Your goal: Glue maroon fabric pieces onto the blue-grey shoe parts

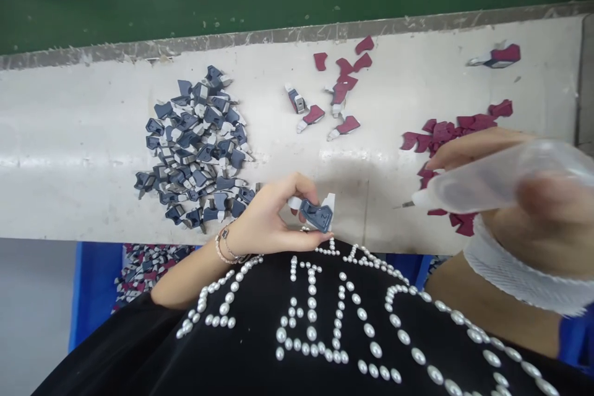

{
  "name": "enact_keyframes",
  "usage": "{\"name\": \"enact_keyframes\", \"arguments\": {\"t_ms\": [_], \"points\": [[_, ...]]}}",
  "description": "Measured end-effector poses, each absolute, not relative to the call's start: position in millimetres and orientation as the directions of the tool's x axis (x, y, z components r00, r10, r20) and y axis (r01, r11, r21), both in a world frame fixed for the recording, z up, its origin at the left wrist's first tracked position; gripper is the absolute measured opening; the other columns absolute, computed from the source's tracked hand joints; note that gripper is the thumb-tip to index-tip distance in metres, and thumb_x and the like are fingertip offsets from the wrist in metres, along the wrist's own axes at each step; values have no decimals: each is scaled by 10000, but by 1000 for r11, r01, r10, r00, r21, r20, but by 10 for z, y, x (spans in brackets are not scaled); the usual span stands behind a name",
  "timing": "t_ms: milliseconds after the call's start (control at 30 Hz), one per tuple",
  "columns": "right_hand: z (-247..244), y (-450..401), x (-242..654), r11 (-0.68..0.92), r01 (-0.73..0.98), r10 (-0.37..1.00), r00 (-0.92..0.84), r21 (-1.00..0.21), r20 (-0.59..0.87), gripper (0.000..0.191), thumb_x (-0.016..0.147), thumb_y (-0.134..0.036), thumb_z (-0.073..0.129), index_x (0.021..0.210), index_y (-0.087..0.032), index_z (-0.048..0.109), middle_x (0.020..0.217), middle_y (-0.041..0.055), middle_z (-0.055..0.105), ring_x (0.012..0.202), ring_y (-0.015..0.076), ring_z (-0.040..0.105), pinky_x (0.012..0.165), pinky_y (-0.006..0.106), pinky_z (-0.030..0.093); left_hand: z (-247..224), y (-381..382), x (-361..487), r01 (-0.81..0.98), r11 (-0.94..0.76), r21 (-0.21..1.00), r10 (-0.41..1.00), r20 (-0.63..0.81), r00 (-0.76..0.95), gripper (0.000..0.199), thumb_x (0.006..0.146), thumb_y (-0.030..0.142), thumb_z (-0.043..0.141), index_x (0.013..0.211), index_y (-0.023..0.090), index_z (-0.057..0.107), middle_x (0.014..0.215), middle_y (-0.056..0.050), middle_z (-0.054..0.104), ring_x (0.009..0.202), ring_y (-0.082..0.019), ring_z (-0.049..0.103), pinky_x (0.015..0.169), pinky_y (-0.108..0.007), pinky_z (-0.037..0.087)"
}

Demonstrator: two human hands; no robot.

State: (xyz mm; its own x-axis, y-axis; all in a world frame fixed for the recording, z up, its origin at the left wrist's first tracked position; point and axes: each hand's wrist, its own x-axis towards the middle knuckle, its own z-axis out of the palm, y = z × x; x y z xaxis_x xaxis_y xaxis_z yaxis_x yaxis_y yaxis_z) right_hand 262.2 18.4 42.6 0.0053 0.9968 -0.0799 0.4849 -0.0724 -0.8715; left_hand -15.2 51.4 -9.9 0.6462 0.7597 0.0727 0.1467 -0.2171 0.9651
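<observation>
My left hand point(273, 213) pinches a small blue-grey and white plastic part point(317, 216) near the bench's front edge, its hollow blue side facing up. On the right, my right hand point(542, 229) is closed around a translucent squeeze bottle point(482, 179) with a thin needle tip, which points left and stays apart from the plastic part. A finger of that hand reaches over a pile of flat dark-red pieces point(457, 129); whether it touches one I cannot tell. White wrapping point(520, 269) circles the right wrist.
A big heap of blue-and-white parts point(199, 148) lies left on the white bench point(69, 136). Several red-faced parts point(348, 125) and loose red pieces point(364, 44) lie mid-bench, another red-faced part point(503, 55) far right. Below the front edge, a blue bin point(88, 284) holds mixed parts.
</observation>
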Motion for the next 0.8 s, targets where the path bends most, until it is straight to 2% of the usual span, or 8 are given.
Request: {"name": "enact_keyframes", "arguments": {"t_ms": [100, 200, 300, 433, 567, 667, 733, 800], "points": [[345, 254, 2620, -144, 450, 989, 83, -882, -119, 179, 831, -449, 721, 948, -315, 741, 899, 29, 723, 662, 209, 622, 556, 361, 456, -97, 522, -173, 133, -243, 961, 772, 109, 626, 390, 699, 265, 829, 941, 213, 529, 816, 21, 639, 652, -91, 606, 608, -214, 495], [231, 335, 2629, -107, 448, 993, 2, -887, -118, 275, 759, -290, 800, 1016, -303, 702, 984, 28, 717, 760, 212, 645, 611, 346, 491, -98, 532, -197, 148, -277, 949, 781, 133, 610, 391, 697, 260, 844, 939, 213, 541, 822, 16, 674, 671, -98, 642, 618, -209, 507], [80, 422, 2608, -116, 367, 991, -21, -923, -133, 333, 723, -262, 825, 988, -289, 624, 979, 23, 698, 937, 255, 659, 781, 388, 537, -90, 542, -213, 160, -278, 947, 800, 136, 585, 387, 691, 334, 866, 894, 209, 562, 761, 19, 686, 643, -109, 654, 590, -215, 510], [-122, 510, 2486, -89, 435, 983, -106, -896, -150, 319, 795, -291, 765, 1096, -286, 659, 1178, 42, 691, 1128, 277, 620, 1004, 469, 474, -62, 550, -223, 168, -189, 968, 838, 69, 542, 396, 673, 374, 876, 846, 198, 567, 714, 20, 673, 608, -109, 627, 571, -226, 502], [-290, 527, 2362, -94, 498, 963, -172, -862, -205, 266, 824, -318, 718, 1070, -267, 628, 1181, 46, 715, 1135, 282, 642, 1002, 481, 489, -70, 550, -248, 159, -125, 979, 857, 26, 515, 392, 661, 353, 887, 832, 192, 574, 713, 19, 655, 614, -106, 598, 587, -237, 502], [-331, 495, 2428, -91, 551, 961, -169, -829, -218, 370, 798, -360, 733, 1135, -259, 616, 1243, 58, 692, 1155, 288, 637, 987, 469, 503, -114, 551, -266, 127, -103, 987, 855, 23, 519, 365, 675, 308, 881, 856, 188, 587, 770, -1, 677, 684, -121, 642, 657, -256, 542], [-310, 465, 2577, -107, 619, 970, -107, -778, -219, 451, 799, -377, 728, 1215, -255, 603, 1272, 73, 670, 1147, 289, 632, 970, 457, 506, -151, 553, -264, 101, -80, 992, 850, 15, 527, 352, 683, 286, 875, 861, 188, 587, 844, -27, 694, 767, -142, 671, 719, -279, 571], [-284, 442, 2770, -164, 693, 976, 13, -702, -215, 420, 825, -385, 692, 1203, -220, 613, 1188, 106, 686, 1060, 296, 647, 906, 460, 517, -184, 554, -248, 102, -34, 994, 845, -25, 534, 338, 691, 281, 868, 847, 190, 581, 901, -45, 685, 842, -160, 674, 755, -299, 586]]}}
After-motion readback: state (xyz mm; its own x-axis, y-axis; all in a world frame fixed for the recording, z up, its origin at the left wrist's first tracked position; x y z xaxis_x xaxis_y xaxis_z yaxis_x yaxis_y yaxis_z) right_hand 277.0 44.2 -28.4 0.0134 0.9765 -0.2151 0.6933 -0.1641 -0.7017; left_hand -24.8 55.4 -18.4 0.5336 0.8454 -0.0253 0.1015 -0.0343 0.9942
